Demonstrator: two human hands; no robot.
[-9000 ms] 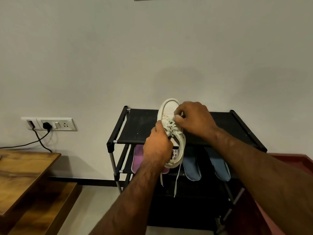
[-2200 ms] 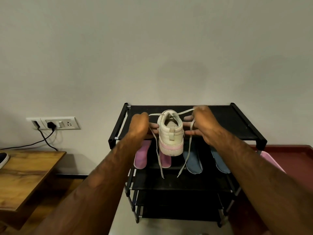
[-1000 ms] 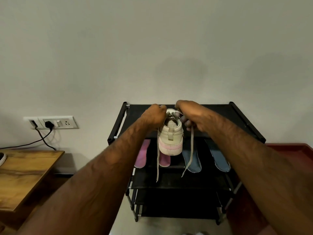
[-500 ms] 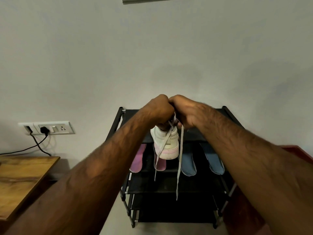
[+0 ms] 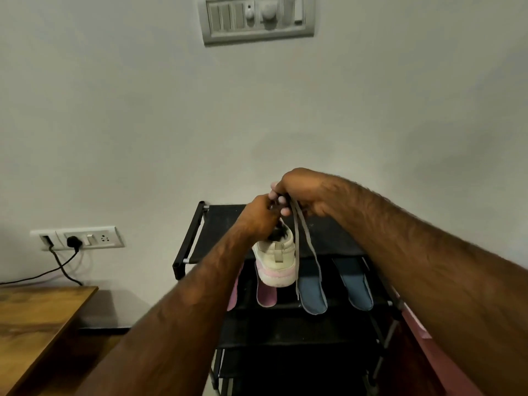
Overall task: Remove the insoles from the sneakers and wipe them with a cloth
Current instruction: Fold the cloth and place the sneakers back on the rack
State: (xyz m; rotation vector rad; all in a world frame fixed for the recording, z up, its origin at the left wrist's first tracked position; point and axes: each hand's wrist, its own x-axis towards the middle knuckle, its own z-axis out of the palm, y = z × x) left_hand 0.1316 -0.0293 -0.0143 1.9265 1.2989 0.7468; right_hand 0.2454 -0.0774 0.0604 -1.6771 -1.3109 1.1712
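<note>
A white sneaker (image 5: 276, 260) with a pink sole stripe stands heel toward me on the top shelf of a black shoe rack (image 5: 200, 224). My left hand (image 5: 257, 217) and my right hand (image 5: 300, 192) meet just above its opening, both pinching the grey laces (image 5: 303, 241), whose ends hang down past the heel. Two pink insoles (image 5: 265, 295) and two blue insoles (image 5: 313, 297) lie on the second shelf below. No cloth is in view.
A wooden table (image 5: 37, 318) stands at the lower left. A socket strip (image 5: 80, 238) with a plugged black cable is on the wall beside it, and a switch panel (image 5: 257, 17) is high on the wall. A reddish surface (image 5: 428, 352) lies right of the rack.
My hands came together from either side of the sneaker and rose above its opening with the laces. The view has tilted upward, bringing the switch panel into sight.
</note>
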